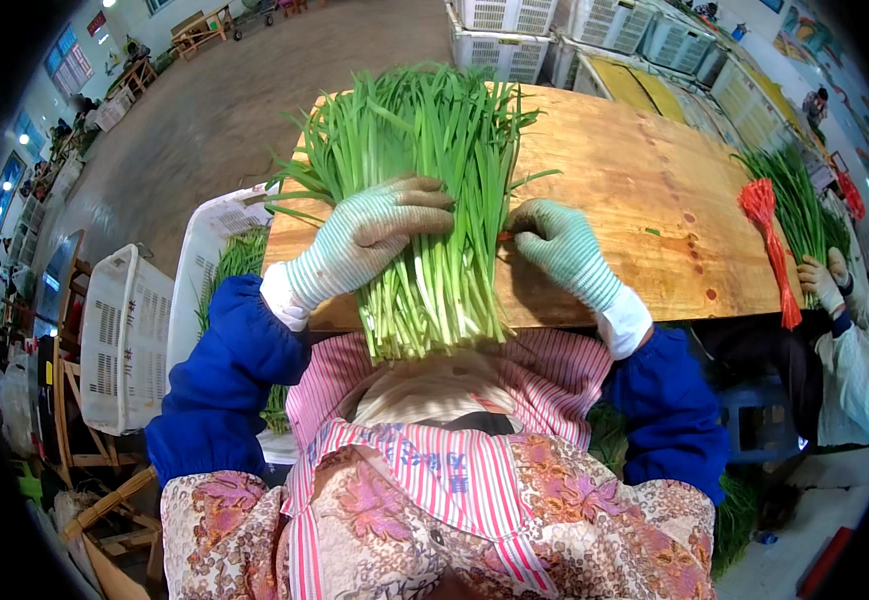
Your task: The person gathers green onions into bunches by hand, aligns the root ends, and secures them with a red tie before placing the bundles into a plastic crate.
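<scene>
Green chive bundle (pixel 425 200) lying lengthwise on a bare plywood tabletop (pixel 645 200), leafy tips fanned away, pale cut ends jutting past the near edge toward a striped pink apron (pixel 425 470). Left hand (pixel 370 240), in a striped knit glove, clamped across the middle of the bundle from above, fingers curled over the stalks. Right hand (pixel 560 245), gloved alike, pressed against the bundle's right flank, fingers bent; a small red bit pinched at the fingertips, too small to identify. Blue sleeves (pixel 225 380) behind both wrists. Under the grip, warm-toned wood with dark knots and stains, a stray green scrap to the right of the right hand. Farther right of the grip, near the table's far edge, a second chive bunch (pixel 800 205) with a sheaf of red ties (pixel 770 240) beside it, and another person's gloved hand (pixel 820 280) touching that bunch. Left of the grip and below table level, white slotted plastic crates (pixel 125 340), one holding more greens. Beyond the leafy tips, stacked white crates (pixel 505 35) and yellow boards against them. Wide grey concrete floor (pixel 215 110) stretching away on the left, wooden benches and blue-framed windows at the room's far wall.
</scene>
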Available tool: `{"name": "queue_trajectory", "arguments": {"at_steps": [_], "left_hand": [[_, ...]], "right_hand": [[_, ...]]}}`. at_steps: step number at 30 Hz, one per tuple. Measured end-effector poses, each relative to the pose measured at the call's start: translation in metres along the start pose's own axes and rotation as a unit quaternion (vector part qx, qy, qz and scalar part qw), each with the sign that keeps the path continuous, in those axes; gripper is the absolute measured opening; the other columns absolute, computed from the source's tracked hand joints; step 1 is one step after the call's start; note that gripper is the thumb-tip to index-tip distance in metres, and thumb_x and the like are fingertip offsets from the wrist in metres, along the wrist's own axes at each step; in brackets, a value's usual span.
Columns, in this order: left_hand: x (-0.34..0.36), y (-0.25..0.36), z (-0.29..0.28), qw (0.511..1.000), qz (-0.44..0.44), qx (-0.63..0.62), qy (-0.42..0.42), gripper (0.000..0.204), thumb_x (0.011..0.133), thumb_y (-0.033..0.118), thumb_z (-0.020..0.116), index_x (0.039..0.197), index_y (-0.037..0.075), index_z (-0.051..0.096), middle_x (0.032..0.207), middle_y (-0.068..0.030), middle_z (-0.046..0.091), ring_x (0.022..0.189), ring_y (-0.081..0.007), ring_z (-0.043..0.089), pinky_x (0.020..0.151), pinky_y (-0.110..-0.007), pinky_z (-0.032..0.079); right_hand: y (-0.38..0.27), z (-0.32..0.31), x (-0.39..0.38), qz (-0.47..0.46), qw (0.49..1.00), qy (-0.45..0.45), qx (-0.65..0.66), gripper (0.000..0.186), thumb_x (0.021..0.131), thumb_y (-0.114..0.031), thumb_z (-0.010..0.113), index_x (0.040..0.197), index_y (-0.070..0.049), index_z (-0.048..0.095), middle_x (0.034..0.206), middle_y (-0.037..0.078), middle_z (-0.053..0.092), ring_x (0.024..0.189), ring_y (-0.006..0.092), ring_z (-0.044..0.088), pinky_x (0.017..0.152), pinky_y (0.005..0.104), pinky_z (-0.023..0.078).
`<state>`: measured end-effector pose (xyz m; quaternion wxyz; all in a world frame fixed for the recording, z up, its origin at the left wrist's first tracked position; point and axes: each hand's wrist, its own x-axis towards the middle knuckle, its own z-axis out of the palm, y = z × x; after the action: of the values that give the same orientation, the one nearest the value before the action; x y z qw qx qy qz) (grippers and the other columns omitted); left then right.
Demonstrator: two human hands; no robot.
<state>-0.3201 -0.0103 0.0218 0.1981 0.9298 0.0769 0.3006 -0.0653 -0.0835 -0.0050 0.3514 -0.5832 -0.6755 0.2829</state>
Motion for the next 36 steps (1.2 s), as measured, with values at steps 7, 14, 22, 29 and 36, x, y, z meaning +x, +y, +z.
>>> {"name": "queue_trajectory", "arguments": {"at_steps": [7,14,22,29,36], "left_hand": [[-0.006,-0.004,0.001,1.000,-0.013,0.012,-0.004,0.031,0.092,0.024,0.046,0.110,0.003,0.061,0.118,-0.0169,0.057,0.120,-0.0388,0.046,0.102,-0.047,0.033],[-0.006,-0.002,-0.003,1.000,-0.024,0.006,-0.016,0.029,0.090,0.019,0.048,0.110,0.002,0.061,0.120,-0.0171,0.056,0.121,-0.0391,0.045,0.103,-0.047,0.032],[-0.004,-0.003,-0.004,1.000,-0.016,-0.003,-0.023,0.030,0.092,0.019,0.047,0.111,0.001,0.061,0.121,-0.0172,0.056,0.124,-0.0374,0.043,0.103,-0.045,0.031],[-0.027,0.012,0.001,0.968,-0.106,-0.049,0.221,0.034,0.081,-0.007,0.051,0.113,0.001,0.059,0.129,-0.0134,0.050,0.127,-0.0276,0.041,0.105,-0.035,0.028],[-0.067,0.003,0.011,0.901,-0.238,-0.148,0.331,0.041,0.080,-0.005,0.048,0.120,0.001,0.056,0.135,-0.0155,0.044,0.129,-0.0238,0.037,0.107,-0.036,0.026]], "right_hand": [[-0.017,0.020,-0.015,0.091,0.894,-0.011,0.438,0.034,0.083,-0.010,0.055,0.114,0.002,0.049,0.102,0.008,0.060,0.084,0.0140,0.058,0.072,0.0258,0.048],[-0.020,0.041,-0.011,0.091,0.906,0.060,0.409,0.030,0.080,0.006,0.052,0.110,0.005,0.056,0.101,0.011,0.064,0.084,0.0173,0.061,0.071,0.0260,0.050],[0.008,0.056,0.004,0.035,0.935,0.142,0.322,0.019,0.082,-0.003,0.058,0.101,0.000,0.060,0.084,0.008,0.065,0.075,0.0140,0.061,0.068,0.0235,0.049],[-0.020,0.029,-0.009,0.186,0.859,0.110,0.464,0.012,0.086,-0.014,0.055,0.096,-0.008,0.053,0.073,0.004,0.057,0.048,0.0081,0.048,0.035,0.0211,0.036],[-0.007,0.008,0.000,0.064,0.872,0.134,0.467,0.009,0.086,-0.009,0.054,0.094,-0.005,0.053,0.075,0.004,0.057,0.060,0.0096,0.053,0.053,0.0217,0.044]]}}
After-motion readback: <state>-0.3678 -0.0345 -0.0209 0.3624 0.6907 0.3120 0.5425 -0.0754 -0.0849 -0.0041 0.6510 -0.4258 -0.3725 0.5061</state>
